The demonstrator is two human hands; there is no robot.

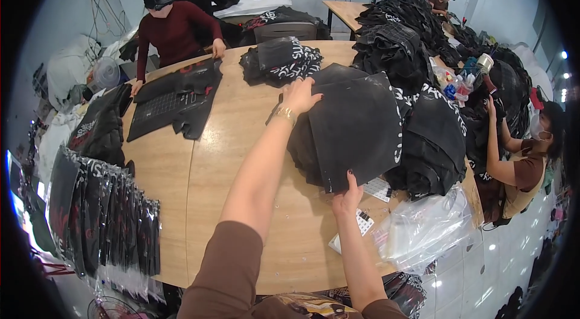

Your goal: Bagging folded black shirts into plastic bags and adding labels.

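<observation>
1. The left hand (299, 98) is touching a folded, rectangular black fabric garment (356, 125); I cannot tell whether it is gripping.
2. The right hand (348, 198) is pinching the near edge; the garment is lying between both hands.
3. Uneven pulling could be skewing its folds.
4. Left of the left hand, clear plastic bags (134, 277) are holding black garments (87, 222).

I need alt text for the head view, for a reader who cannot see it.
A person's right hand grips the lower edge of a flat black fabric piece; the left hand touches black fabric farther up. Black fabric piles and clear plastic bags lie on a light wooden table; across it, a co-worker wears dark red.
</observation>
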